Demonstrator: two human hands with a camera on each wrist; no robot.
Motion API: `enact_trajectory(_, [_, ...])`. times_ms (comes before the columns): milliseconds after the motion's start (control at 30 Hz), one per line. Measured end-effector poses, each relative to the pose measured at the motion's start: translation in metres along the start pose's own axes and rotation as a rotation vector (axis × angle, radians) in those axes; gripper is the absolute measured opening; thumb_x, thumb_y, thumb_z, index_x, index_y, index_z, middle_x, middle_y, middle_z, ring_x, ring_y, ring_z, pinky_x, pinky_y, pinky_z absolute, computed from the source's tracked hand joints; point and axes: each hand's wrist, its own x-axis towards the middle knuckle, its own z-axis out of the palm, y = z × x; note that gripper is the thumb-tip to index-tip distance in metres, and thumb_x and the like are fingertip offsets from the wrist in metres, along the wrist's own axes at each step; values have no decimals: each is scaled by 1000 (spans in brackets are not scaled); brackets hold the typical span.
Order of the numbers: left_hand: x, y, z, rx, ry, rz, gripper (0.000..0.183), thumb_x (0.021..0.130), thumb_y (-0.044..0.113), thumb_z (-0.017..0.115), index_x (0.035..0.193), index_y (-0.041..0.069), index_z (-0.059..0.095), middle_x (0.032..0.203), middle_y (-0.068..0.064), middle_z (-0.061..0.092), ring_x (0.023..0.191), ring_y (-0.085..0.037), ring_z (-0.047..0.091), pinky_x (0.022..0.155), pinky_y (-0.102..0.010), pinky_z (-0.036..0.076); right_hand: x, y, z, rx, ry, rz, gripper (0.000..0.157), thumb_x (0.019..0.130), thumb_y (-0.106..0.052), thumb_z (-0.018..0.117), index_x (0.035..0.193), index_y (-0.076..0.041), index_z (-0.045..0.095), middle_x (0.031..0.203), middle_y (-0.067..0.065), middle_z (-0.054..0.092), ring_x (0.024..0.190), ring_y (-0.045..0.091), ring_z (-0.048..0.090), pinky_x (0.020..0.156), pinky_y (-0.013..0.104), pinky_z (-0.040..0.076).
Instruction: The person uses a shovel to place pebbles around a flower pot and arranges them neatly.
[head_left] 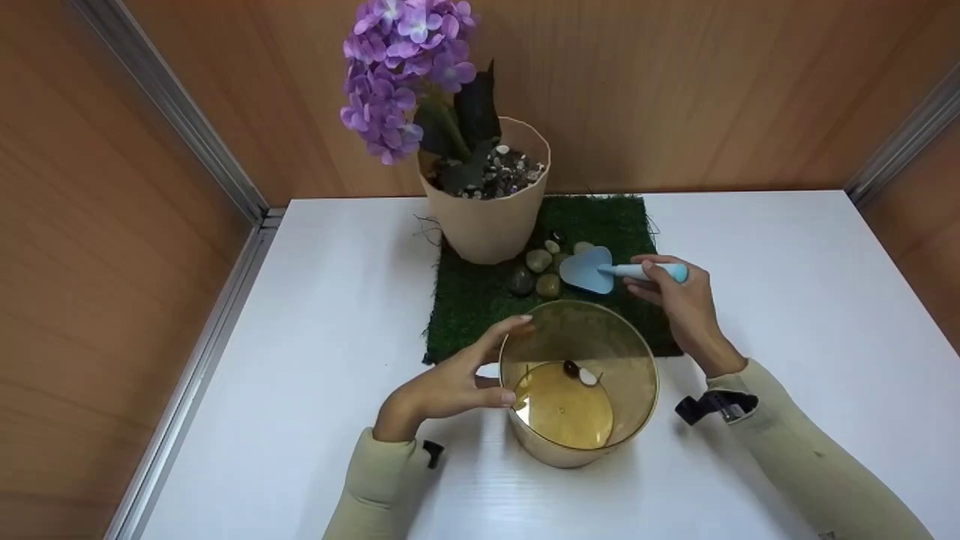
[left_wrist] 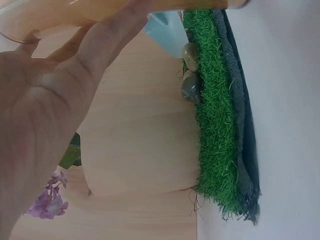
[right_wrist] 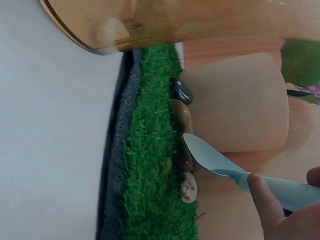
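My left hand [head_left: 454, 382] grips the side of a clear amber tub [head_left: 634, 375], thumb at its rim and fingers along its wall. Inside the tub lie a dark pebble [head_left: 571, 368] and a white pebble [head_left: 588, 377]. By its handle, my right hand [head_left: 686, 304] holds a small light-blue trowel [head_left: 589, 270]. The trowel's blade is over or beside several stones [head_left: 538, 261] on a green turf mat [head_left: 469, 322]; the right wrist view shows the blade [right_wrist: 207, 155] close to them. The left wrist view hides most of the tub.
At the back of the mat stands a beige pot [head_left: 487, 229] filled with small gravel [head_left: 510, 172]. Purple flowers [head_left: 390, 82] on a stem rise from it. Wooden panels [head_left: 675, 90] close off the back and sides of the white table [head_left: 322, 300].
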Motion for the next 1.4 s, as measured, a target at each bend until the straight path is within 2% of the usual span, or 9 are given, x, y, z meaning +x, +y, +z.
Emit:
enact_trajectory(333, [0, -1, 0, 21, 3, 0, 86, 79, 57, 64, 146, 41, 13, 149, 14, 21, 133, -20, 31, 91, -42, 43, -14, -40, -15, 79, -8, 2, 42, 94, -16, 56, 121, 16, 49, 117, 26, 56, 98, 36, 61, 83, 37, 46])
enact_trajectory(467, [0, -1, 0, 25, 1, 2, 86, 80, 56, 64, 146, 41, 12, 150, 13, 21, 133, -20, 30, 91, -42, 43, -23, -57, -16, 126, -45, -5, 41, 94, -14, 55, 120, 18, 48, 118, 27, 55, 98, 37, 62, 83, 38, 46])
enact_trajectory(767, [0, 0, 1, 31, 4, 3, 87, 79, 56, 65, 146, 41, 12, 150, 12, 21, 131, -22, 33, 90, -38, 44, -43, -90, -15, 309, -152, -63, 35, 96, -4, 49, 119, 23, 44, 114, 30, 56, 94, 43, 60, 81, 44, 44])
enact_trajectory(867, [0, 0, 1, 39, 8, 7, 86, 79, 57, 64, 146, 41, 12, 149, 13, 21, 130, -23, 35, 90, -39, 44, -51, -100, -14, 304, -181, -86, 33, 97, -3, 47, 117, 23, 45, 113, 32, 56, 92, 43, 61, 80, 45, 45])
enact_trajectory(1067, [0, 0, 0, 28, 4, 5, 86, 79, 57, 65, 146, 41, 13, 150, 14, 20, 132, -20, 31, 91, -40, 44, -69, -119, -6, 186, -243, -140, 30, 97, 2, 43, 112, 27, 46, 109, 37, 55, 82, 38, 66, 76, 44, 49])
enact_trajectory(1167, [0, 1, 0, 30, 5, 4, 86, 79, 57, 65, 146, 41, 13, 150, 14, 20, 134, -18, 29, 91, -41, 43, -79, -126, 2, 76, -275, -163, 25, 95, 7, 43, 109, 26, 50, 107, 38, 55, 80, 38, 66, 73, 43, 50])
enact_trajectory(1267, [1, 0, 0, 36, 7, 1, 87, 79, 57, 64, 146, 41, 12, 150, 14, 20, 133, -17, 30, 91, -41, 43, -87, -130, 12, -128, -301, -178, 21, 92, 9, 49, 107, 18, 58, 106, 33, 58, 80, 37, 65, 72, 41, 51])
enact_trajectory(1400, [1, 0, 1, 31, 7, -2, 87, 79, 58, 64, 146, 42, 12, 150, 13, 20, 133, -18, 30, 90, -40, 44, -96, -128, 22, -494, -386, -275, 24, 87, 5, 60, 109, -3, 68, 107, 10, 65, 87, 25, 65, 70, 31, 53])
